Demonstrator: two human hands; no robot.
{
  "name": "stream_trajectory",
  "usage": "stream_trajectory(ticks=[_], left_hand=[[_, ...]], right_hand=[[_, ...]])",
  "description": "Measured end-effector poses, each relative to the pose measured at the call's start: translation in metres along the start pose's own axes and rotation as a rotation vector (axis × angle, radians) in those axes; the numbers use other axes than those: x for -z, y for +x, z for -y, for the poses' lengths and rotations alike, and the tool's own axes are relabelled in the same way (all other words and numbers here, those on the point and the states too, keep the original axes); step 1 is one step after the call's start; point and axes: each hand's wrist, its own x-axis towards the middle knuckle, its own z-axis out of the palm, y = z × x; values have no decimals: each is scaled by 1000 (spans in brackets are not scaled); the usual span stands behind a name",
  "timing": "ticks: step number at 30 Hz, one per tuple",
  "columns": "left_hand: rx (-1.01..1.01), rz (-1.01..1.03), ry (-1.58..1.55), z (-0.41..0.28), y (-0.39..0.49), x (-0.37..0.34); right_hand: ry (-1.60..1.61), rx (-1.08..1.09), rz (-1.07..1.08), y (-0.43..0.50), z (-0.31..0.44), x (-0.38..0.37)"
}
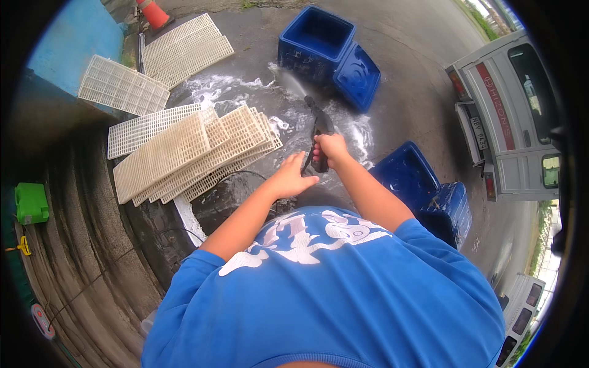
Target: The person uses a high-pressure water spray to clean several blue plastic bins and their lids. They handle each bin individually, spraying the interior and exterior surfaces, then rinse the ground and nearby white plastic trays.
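Note:
My right hand (332,149) grips the handle of a black pressure-washer spray gun (322,122). A fan of water (293,85) leaves its nozzle toward the foamy, wet pavement beside a blue plastic bin (301,64). That bin stands upright with its lid (356,76) swung open on the right. My left hand (291,177) is just left of the gun's handle, thumb and fingers apart; whether it touches the thin black hose there, I cannot tell. Several off-white plastic grid panels (165,152) lie overlapped to the left of my hands.
More grid panels (184,48) lie farther off, near an orange traffic cone (154,14) and a blue wall (73,41). A second blue bin (448,209) lies open at right. Parked white vans (501,115) stand beyond. Steps (96,230) and a green container (31,203) are at left.

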Motion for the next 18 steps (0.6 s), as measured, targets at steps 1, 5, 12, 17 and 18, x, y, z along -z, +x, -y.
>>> stream_trajectory(ticks=[1,5,12,17,18], left_hand=[[-25,-20,8,6,-17,-2],[345,-178,-224,148,-89,4],[1018,-75,-261,286,-235,-34],[1042,-116,-434,288,-254,-68],[1067,-159,-509,285,-249,-75]], right_hand=[[-105,93,-30,18,-5,33],[-405,145,-140,-5,33,83],[-520,255,-64,6,28,152],[-699,325,-167,4,30,152],[-714,323,-140,9,29,160]])
